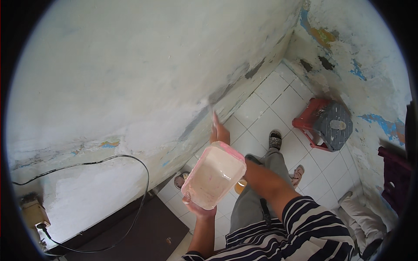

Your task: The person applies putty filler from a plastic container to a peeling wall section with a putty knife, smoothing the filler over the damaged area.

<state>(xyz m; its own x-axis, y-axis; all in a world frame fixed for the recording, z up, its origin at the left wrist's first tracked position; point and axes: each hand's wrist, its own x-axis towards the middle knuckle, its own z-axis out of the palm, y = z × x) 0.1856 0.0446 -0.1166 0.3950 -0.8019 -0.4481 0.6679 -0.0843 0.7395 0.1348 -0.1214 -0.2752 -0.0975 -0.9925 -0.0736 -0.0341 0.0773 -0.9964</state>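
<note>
A pink plastic tub (pixel 216 175) with whitish paste smeared over its inside is held up in front of me. My left hand (pixel 201 208) grips its near left corner, with the thumb over the rim. Beyond the tub, my right hand (pixel 220 132) reaches to the low part of the left wall (pixel 130 82), beside a grey, unevenly coated strip (pixel 196 122). Its fingers look closed, the foremost stretched toward the wall. What they hold is blurred and partly hidden. Part of the right forearm (pixel 265 178) passes behind the tub.
A red and grey step stool (pixel 333 126) stands by the peeling right wall (pixel 370 87). A black cable (pixel 146 191) loops from a wall socket (pixel 35 213) above a dark brown panel (pixel 139 235). White tiles (pixel 250 113) cover the floor; light-coloured cloth (pixel 361 217) lies at lower right.
</note>
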